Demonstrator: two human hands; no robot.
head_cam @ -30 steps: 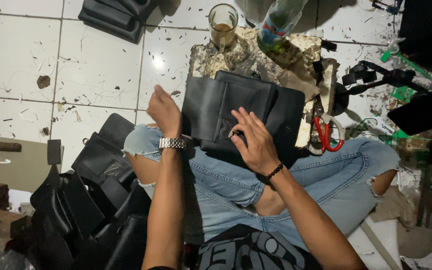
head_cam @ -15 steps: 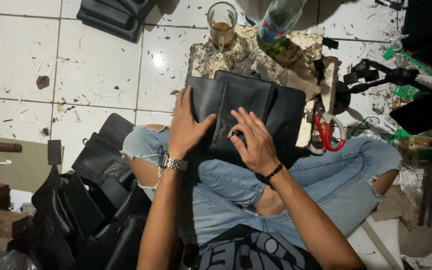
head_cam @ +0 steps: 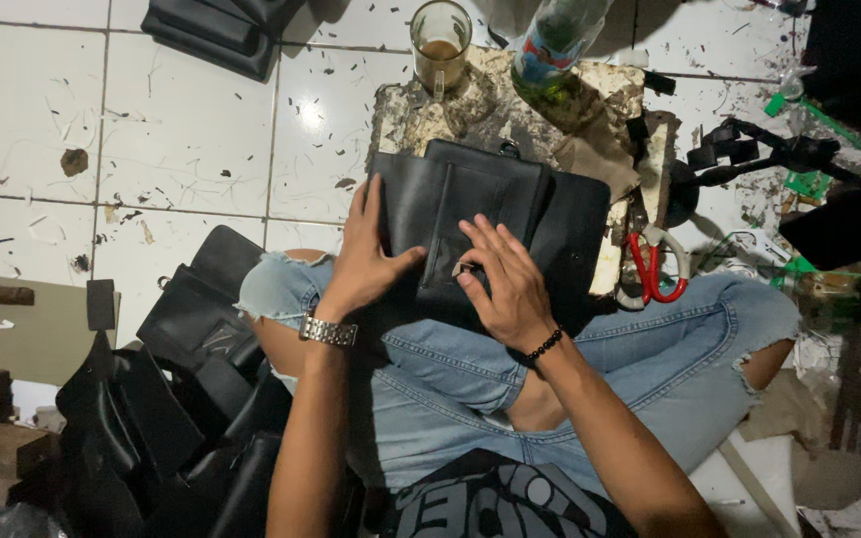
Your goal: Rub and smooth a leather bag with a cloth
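A black leather bag [head_cam: 510, 214] lies across my lap and against a worn, stained board [head_cam: 490, 110]. My left hand [head_cam: 366, 254], with a metal watch on the wrist, presses flat on the bag's left side, thumb across its front. My right hand [head_cam: 505, 284], with a dark bead bracelet, rests on the bag's front panel, fingers spread, its fingertips at a small metal fitting near the middle. I sit cross-legged in torn blue jeans [head_cam: 590, 369] on a white tiled floor [head_cam: 181, 130].
A glass mug of brown drink [head_cam: 440, 40] and a green bottle [head_cam: 555, 50] stand on the board. Red-handled scissors [head_cam: 655, 269] lie right of the bag. A pile of black leather pieces [head_cam: 171, 399] sits at my left. More black pieces [head_cam: 221, 30] lie at top left.
My left hand came down from a raised position at the bag's left edge and now lies flat on the bag. My right hand stayed on the front panel.
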